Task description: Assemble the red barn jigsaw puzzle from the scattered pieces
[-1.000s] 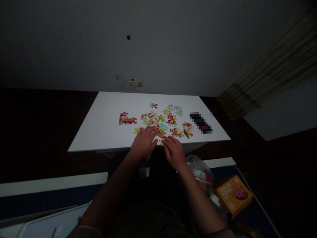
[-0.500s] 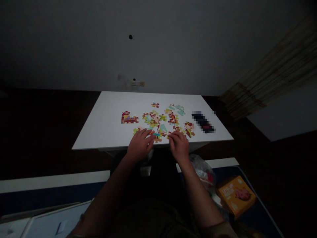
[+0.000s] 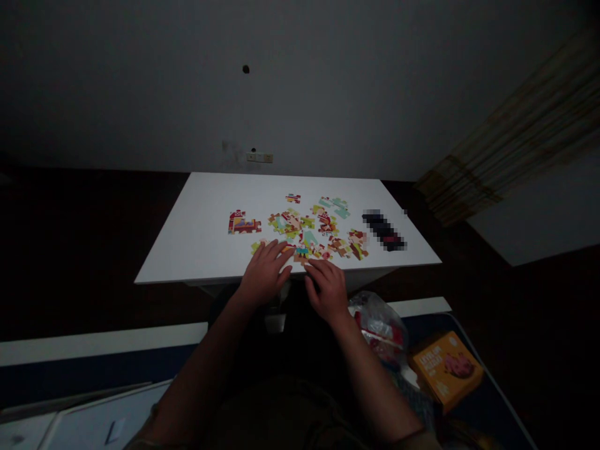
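My left hand [image 3: 265, 270] rests at the near edge of the white table [image 3: 187, 250], palm down. Its fingers stretch over some puzzle pieces, the thumb apart, and the index fingertip is beside a puzzle piece with a teal patch [image 3: 301, 251]. My right hand [image 3: 327, 289] is just right of that piece, fingers extended toward it and thumb spread; whether they touch it I cannot tell. Beyond my hands lies a loose heap of colourful puzzle pieces [image 3: 287, 222]. A joined red and orange section [image 3: 244, 225] sits left of the heap, and a small piece group [image 3: 293, 199] behind it.
Pale green pieces [image 3: 335, 205] lie at the back right of the heap. A dark pixelated object [image 3: 384, 231] is on the table's right side. Below right are a clear plastic bag [image 3: 382, 325] and an orange box [image 3: 447, 369] on a blue seat.
My right hand has moved left and slightly toward me, uncovering pieces at the right of the heap. The left hand has stayed nearly in place.
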### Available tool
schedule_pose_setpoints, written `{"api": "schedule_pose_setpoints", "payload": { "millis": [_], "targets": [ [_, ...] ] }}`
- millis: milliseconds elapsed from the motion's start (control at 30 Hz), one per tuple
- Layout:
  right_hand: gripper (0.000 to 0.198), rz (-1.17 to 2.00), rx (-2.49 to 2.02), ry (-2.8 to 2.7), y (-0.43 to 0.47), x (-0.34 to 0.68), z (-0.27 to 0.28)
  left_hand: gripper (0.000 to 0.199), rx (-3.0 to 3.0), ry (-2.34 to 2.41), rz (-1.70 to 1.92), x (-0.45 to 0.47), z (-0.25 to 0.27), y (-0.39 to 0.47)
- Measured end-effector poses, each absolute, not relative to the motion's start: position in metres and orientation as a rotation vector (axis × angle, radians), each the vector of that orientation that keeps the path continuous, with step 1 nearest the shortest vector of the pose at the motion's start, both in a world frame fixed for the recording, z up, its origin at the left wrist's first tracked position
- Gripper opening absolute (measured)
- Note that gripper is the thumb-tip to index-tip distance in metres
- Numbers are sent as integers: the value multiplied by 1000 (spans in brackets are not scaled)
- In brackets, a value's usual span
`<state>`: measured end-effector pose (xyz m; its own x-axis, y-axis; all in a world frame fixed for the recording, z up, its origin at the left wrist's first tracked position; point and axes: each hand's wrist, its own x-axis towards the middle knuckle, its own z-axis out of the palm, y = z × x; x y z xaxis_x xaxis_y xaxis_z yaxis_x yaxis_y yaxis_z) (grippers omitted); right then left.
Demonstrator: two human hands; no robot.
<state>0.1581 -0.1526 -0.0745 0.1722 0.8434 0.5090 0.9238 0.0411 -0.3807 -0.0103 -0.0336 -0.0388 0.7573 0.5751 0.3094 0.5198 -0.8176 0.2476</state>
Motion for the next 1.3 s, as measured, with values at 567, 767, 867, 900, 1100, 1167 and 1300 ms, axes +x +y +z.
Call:
{"api": "schedule_pose_setpoints", "payload": {
  "millis": [567, 767, 867, 900, 1100, 1167, 1300],
  "targets": [
    [37, -160, -1746, -1674, -143, 147, -78, 30, 2654, 1009, 848, -70, -66, -39],
    [37, -151, -1761, -1730, -142, 147, -79, 33, 2630, 1069, 878, -66, -80, -49],
    [35, -149, -1761, -1737, -143, 149, -79, 36, 2634, 1057, 851, -62, -78, -52],
    [35, -149, -1766, -1736, -143, 149, -79, 37, 2637, 1046, 840, -60, -76, -53],
    [30, -153, -1783, -1716, -145, 148, -75, 38, 2668, 1002, 761, -44, -61, -57],
    [30, -147, -1787, -1719, -146, 149, -75, 37, 2665, 1085, 740, -40, -54, -56],
    [29, -152, -1792, -1705, -148, 153, -75, 46, 2652, 1287, 713, -27, -44, -52]
  ]
}}
